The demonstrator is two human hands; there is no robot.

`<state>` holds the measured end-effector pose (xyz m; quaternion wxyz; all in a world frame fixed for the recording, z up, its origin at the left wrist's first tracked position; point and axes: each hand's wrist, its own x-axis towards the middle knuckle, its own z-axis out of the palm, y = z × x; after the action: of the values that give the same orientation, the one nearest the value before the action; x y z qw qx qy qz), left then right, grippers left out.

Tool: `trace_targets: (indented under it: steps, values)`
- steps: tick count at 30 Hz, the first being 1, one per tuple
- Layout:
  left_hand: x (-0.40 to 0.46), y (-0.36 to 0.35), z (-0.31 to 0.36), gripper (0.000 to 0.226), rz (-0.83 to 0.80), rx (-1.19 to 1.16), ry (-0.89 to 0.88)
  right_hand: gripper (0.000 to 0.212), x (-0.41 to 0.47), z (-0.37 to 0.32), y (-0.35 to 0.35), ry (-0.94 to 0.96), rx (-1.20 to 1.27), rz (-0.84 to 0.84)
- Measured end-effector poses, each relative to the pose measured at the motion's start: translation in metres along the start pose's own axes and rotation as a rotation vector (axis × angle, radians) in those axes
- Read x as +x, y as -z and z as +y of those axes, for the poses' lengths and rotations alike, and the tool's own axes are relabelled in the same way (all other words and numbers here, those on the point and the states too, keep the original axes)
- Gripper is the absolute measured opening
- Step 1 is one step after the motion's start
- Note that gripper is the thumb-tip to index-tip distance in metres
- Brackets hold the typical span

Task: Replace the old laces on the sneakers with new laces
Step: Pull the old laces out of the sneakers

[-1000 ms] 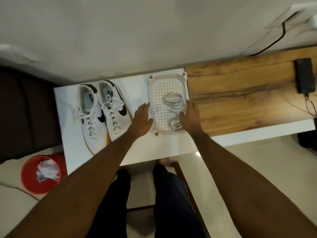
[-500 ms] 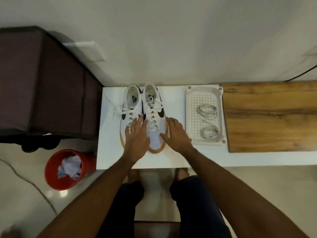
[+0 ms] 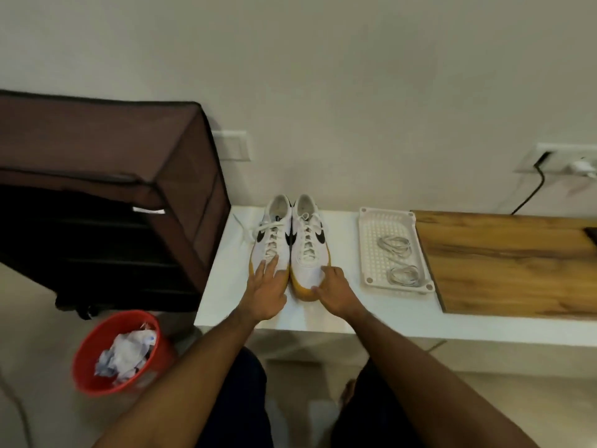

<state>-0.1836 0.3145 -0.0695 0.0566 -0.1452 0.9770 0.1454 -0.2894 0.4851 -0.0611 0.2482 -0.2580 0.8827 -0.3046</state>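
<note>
ok so both hands off tray [image 3: 368,244] a sec ago, now on sneakers [image 3: 292,244], pair squared up side by side mid surface [image 3: 223,295]. left hand [image 3: 266,291] flat, fingers spread over left toe; right hand [image 3: 336,291] loosely curled, pressing right toe. old laces [image 3: 274,227] still threaded, new laces [image 3: 399,258] coiled in tray just right. guessing unlacing starts next
</note>
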Motion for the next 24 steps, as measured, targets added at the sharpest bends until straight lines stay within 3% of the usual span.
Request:
trace_targets:
  steps: [2,6,15,24]
  values:
    - [-0.031,0.011,0.011,0.054,-0.062,0.010,0.059,0.061,-0.031,-0.012,0.010,0.021,0.009,0.018]
    - [-0.060,0.033,0.028,0.049,0.024,0.015,0.059,0.061,-0.066,-0.025,0.024,0.080,-0.025,0.056]
    - [-0.017,0.031,0.006,0.065,0.068,-0.219,0.166,0.065,-0.018,-0.018,0.016,0.050,-0.117,0.063]
    - [0.080,-0.003,-0.038,0.111,0.112,-0.451,0.331,0.111,0.089,-0.007,-0.028,-0.037,-0.039,0.152]
